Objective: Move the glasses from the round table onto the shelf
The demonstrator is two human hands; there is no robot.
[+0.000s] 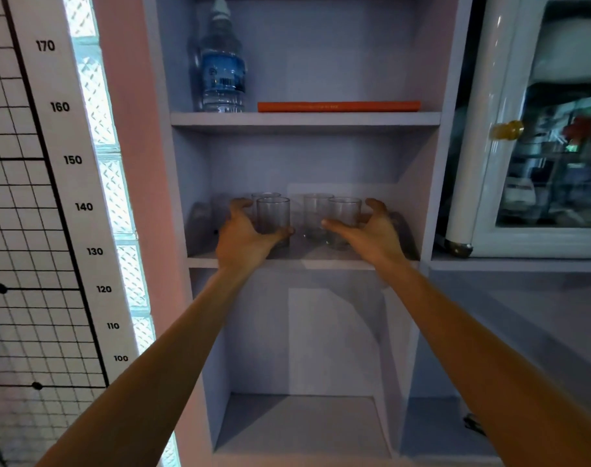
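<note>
Several clear glasses stand on the middle board of a pale blue shelf [331,263]. My left hand [245,235] curls loosely around the front left glass [273,214]; the thumb touches its front and the fingers stay off its left side. My right hand [371,235] cups the front right glass [344,212] the same way, thumb at its lower left and fingers spread off its right side. Both glasses rest upright on the board. Two more glasses [316,210] stand just behind them. The round table is out of view.
One board up stand a water bottle [223,72] and a flat orange book [338,106]. The compartment below the glasses holds nothing visible. A white glass-door cabinet [536,146] is at the right, and a height chart [71,160] hangs on the left wall.
</note>
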